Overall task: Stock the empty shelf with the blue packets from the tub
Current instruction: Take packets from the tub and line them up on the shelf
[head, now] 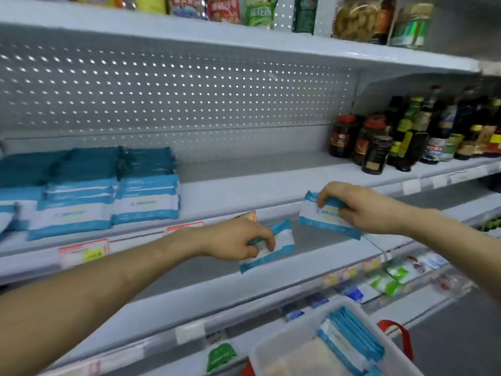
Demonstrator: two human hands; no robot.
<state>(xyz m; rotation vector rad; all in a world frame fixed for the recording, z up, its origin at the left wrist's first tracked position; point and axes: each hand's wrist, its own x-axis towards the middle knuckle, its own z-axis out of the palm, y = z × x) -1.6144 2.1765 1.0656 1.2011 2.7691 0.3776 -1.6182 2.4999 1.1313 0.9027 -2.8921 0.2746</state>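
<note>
A: Shop aisle, white metal shelving, perforated back panel (189, 90). The middle shelf (244, 191) is bare across its centre. What sits at the ends?

B: At far left, stacked blue packets (108, 202), several piles lying flat side by side. At far right, dark sauce bottles (406, 137), upright, well apart from the piles.

A: Hands?

B: The left hand (238, 240) is in front of the shelf's front edge. Its fingers curl over the left packet (283, 244), thumb out of sight. That packet hangs tilted, below shelf level. The right hand (360, 210) is a little higher and further right. Fingers and thumb pinch the right packet (317, 217) by its right end, tilted, level with the shelf's front lip. The two packets are near each other, not touching.

A: Tub?

B: A white tub (284, 346), near, bottom right, below both hands. Inside, more packets (352, 340) stand on edge along its right side. A red handle (401, 335) shows just beyond it.

A: Lower shelves?

B: Some green pouches (387, 280), blurred; labels unreadable.
</note>
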